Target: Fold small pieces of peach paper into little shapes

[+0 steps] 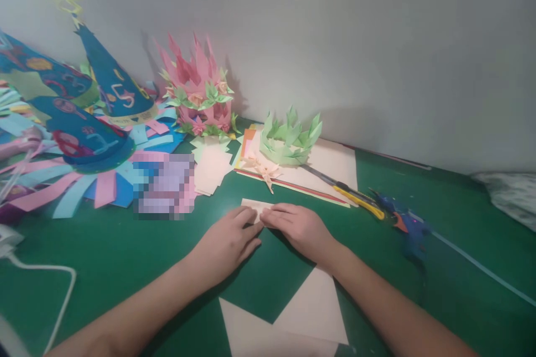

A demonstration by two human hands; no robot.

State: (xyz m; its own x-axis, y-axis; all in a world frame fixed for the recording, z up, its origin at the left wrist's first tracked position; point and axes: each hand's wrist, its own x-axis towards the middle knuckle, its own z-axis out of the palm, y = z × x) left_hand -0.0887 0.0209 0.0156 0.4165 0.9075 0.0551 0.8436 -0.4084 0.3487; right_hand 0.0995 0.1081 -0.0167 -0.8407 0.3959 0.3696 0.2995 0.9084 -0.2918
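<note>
Head view shows your left hand (229, 242) and right hand (305, 230) touching the paper (258, 206), pinched or merely pressed I cannot tell, and it lies on your side of the green crown (285, 150).

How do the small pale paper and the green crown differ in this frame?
The small pale paper is cream-pink; the green crown is light green.
The small pale paper lies low on the table; the green crown stands on paper sheets, leaf-like points upward.
Both hands touch the small pale paper; neither touches the green crown.
Both look made of paper.
</note>
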